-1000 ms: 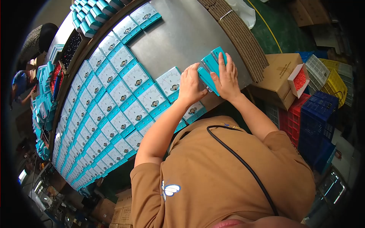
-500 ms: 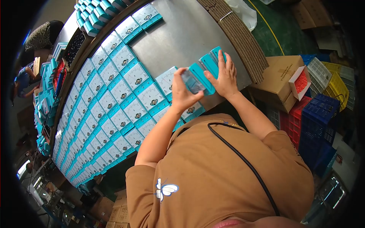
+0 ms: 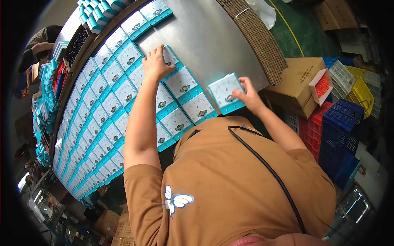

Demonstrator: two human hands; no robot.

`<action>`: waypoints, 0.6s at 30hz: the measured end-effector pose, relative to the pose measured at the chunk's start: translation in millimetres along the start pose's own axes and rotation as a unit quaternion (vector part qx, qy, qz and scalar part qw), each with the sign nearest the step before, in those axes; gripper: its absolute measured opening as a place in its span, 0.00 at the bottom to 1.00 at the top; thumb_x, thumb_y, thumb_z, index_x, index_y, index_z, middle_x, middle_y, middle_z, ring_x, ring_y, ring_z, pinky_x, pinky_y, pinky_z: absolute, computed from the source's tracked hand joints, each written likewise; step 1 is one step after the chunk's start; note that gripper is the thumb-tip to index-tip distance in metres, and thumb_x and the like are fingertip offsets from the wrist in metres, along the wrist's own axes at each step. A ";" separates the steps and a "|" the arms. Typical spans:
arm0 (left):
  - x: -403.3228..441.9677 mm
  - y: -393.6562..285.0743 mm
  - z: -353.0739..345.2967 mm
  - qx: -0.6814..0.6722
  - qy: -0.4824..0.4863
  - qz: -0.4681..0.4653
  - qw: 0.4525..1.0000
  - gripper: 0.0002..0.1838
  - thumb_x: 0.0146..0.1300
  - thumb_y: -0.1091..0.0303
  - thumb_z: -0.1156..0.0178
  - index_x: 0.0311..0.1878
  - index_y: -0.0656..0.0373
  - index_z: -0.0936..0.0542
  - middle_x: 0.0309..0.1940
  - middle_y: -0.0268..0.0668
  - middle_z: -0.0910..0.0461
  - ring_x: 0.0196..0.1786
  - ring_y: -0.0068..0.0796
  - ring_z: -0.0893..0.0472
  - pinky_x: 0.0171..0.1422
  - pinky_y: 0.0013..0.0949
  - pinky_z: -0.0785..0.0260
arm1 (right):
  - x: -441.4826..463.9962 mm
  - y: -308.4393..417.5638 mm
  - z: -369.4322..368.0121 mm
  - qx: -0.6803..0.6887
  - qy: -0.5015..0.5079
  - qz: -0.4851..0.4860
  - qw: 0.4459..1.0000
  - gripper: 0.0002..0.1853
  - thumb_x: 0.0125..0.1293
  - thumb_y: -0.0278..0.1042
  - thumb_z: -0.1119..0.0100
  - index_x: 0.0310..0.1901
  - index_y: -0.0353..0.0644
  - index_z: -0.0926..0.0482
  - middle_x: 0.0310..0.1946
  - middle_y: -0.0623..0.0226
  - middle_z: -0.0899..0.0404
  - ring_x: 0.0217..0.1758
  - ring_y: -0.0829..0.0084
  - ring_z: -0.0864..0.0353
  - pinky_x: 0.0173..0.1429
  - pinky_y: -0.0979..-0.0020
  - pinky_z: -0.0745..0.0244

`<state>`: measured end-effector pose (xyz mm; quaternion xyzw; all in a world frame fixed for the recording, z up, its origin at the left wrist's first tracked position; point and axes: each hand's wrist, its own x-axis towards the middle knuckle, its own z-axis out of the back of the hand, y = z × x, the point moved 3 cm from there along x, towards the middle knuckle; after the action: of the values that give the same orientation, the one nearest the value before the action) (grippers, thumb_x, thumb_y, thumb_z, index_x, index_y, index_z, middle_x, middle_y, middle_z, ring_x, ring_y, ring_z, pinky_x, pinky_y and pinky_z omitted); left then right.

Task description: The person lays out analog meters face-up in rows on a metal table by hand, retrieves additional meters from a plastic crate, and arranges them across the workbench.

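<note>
My left hand (image 3: 157, 63) grips an analog panel meter (image 3: 169, 56) with a white dial face and teal base, at the open end of a row of like meters. Its fingers are at the far edge and its thumb at the near side. In my right hand (image 3: 249, 97) is another panel meter (image 3: 223, 89), face up and slightly tilted, thumb on its front and fingers behind. Whether a second one lies under it I cannot tell. Rows of panel meters (image 3: 182, 83) lie close together on the metal table (image 3: 195, 39), left of my right hand.
A stack of cardboard sheets (image 3: 256, 37) lies along the table's right edge. Beyond stand a carton (image 3: 297, 80), a box of red parts (image 3: 321, 87), and red (image 3: 316, 131) and blue (image 3: 342, 123) crates. More teal units (image 3: 98, 14) are piled behind a ledge. Another person's arm (image 3: 41, 48) shows far left.
My left hand has moved up and left to the rows with a panel meter. My right hand has come down nearer my body, its meter now face up. Another meter now fills the near row.
</note>
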<state>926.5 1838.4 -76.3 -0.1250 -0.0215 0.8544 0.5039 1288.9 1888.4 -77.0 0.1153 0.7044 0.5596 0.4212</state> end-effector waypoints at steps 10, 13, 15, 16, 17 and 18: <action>-131.1 -89.8 -18.4 -0.163 -0.016 -0.280 0.946 0.42 0.54 0.58 0.28 0.74 0.40 0.32 0.76 0.43 0.38 0.78 0.49 0.40 0.79 0.54 0.48 | 9.6 1.5 67.3 0.036 -0.116 0.000 0.993 0.32 0.70 0.42 0.35 0.69 0.34 0.35 0.56 0.59 0.23 0.58 0.70 0.22 0.64 0.66 0.28; -154.8 -105.1 -30.1 -0.162 0.047 -0.322 0.932 0.41 0.55 0.60 0.29 0.74 0.34 0.31 0.79 0.39 0.41 0.80 0.45 0.43 0.81 0.54 0.51 | 22.6 -32.2 69.3 -0.165 -0.085 0.030 0.982 0.36 0.70 0.43 0.36 0.73 0.37 0.37 0.59 0.54 0.26 0.61 0.64 0.25 0.67 0.61 0.30; -160.5 -104.4 -40.4 -0.148 0.060 -0.312 0.937 0.39 0.56 0.61 0.29 0.73 0.31 0.31 0.80 0.37 0.43 0.82 0.43 0.46 0.82 0.55 0.52 | 18.6 -41.9 66.7 -0.464 -0.149 0.050 0.872 0.38 0.67 0.44 0.35 0.75 0.46 0.38 0.62 0.49 0.33 0.64 0.54 0.31 0.70 0.55 0.37; -161.4 -102.2 -40.2 -0.149 0.069 -0.311 0.936 0.39 0.57 0.63 0.30 0.73 0.33 0.30 0.80 0.35 0.43 0.82 0.43 0.45 0.82 0.55 0.52 | 16.5 -39.9 65.6 -0.464 -0.156 0.074 0.869 0.38 0.67 0.44 0.35 0.76 0.48 0.39 0.62 0.48 0.35 0.64 0.51 0.33 0.71 0.54 0.39; -163.4 -102.3 -43.4 -0.165 0.068 -0.315 0.932 0.39 0.57 0.64 0.30 0.73 0.33 0.30 0.80 0.35 0.42 0.82 0.43 0.45 0.82 0.55 0.52 | 15.5 -36.8 64.0 -0.461 -0.159 0.100 0.867 0.39 0.66 0.45 0.35 0.76 0.51 0.40 0.63 0.47 0.37 0.65 0.49 0.35 0.71 0.53 0.40; -164.4 -102.7 -48.7 -0.178 0.061 -0.311 0.931 0.39 0.56 0.64 0.30 0.73 0.34 0.30 0.80 0.35 0.42 0.82 0.43 0.45 0.82 0.56 0.52 | 19.5 -31.9 58.7 -0.457 -0.154 0.134 0.865 0.40 0.65 0.45 0.35 0.77 0.54 0.40 0.63 0.46 0.38 0.65 0.47 0.37 0.72 0.51 0.42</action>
<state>1101.6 1742.0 -75.1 -0.2519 -0.1805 0.6276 0.7142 1329.1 1930.2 -115.4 0.0880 0.2732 0.8452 0.4509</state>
